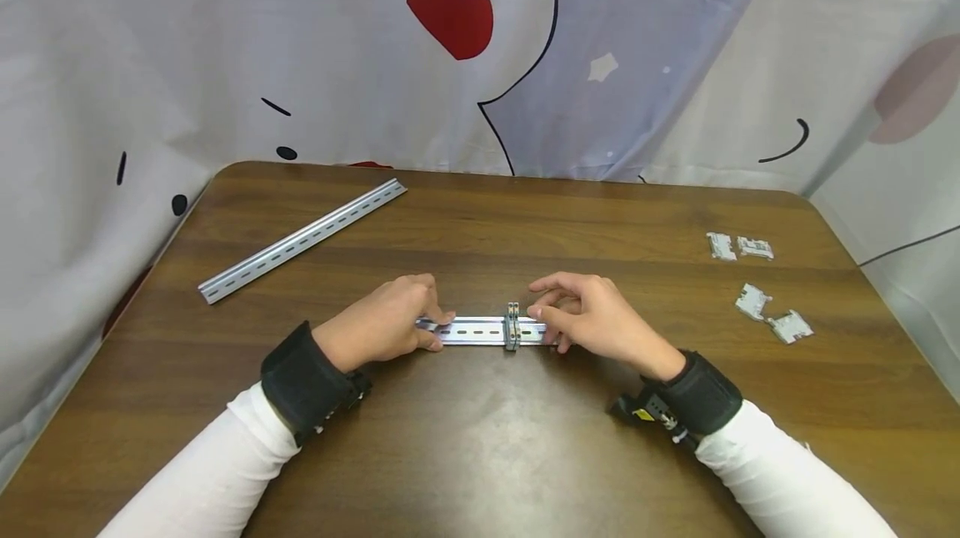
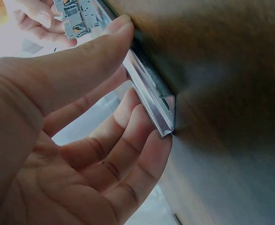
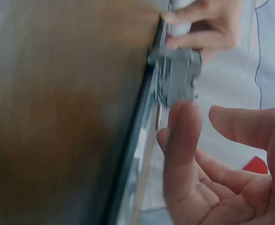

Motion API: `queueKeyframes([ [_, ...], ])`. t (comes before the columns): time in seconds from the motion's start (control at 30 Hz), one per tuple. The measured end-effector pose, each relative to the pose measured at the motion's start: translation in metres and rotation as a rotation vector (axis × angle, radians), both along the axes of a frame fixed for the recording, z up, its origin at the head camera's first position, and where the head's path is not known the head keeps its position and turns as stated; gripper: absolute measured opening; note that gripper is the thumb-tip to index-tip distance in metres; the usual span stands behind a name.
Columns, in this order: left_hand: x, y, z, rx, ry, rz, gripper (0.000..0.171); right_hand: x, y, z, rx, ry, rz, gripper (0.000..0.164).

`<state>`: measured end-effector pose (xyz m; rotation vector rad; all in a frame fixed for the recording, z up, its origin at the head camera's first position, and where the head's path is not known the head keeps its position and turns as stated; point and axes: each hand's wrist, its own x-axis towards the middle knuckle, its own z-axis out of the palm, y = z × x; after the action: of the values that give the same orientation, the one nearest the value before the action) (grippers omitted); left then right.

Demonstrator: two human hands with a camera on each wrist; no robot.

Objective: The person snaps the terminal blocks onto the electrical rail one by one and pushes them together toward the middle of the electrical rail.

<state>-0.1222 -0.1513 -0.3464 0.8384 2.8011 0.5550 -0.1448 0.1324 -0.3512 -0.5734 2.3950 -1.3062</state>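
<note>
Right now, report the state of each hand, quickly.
Left hand: closed, holding the slotted silver metal rail.
Right hand: open, fingers parted beside the thin grey terminal blocks; contact unclear.

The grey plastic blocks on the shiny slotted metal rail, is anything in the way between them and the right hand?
Nothing visible stands between the right hand and the grey plastic blocks: the hand is close beside them, at the shiny slotted metal rail. Whether they touch, I can't tell.
</note>
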Motion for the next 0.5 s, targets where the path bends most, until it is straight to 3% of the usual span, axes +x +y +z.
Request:
queueKeyframes([
  [0.27,0.0,0.0,0.0,-0.008,-0.009,0.006,0.039,-0.008,0.036,0.005,0.202,0.196,-0.097,0.033],
  [0.5,0.0,-0.001,-0.002,-0.001,-0.005,0.007,0.04,-0.012,0.086,0.006,0.344,0.357,-0.201,0.032],
])
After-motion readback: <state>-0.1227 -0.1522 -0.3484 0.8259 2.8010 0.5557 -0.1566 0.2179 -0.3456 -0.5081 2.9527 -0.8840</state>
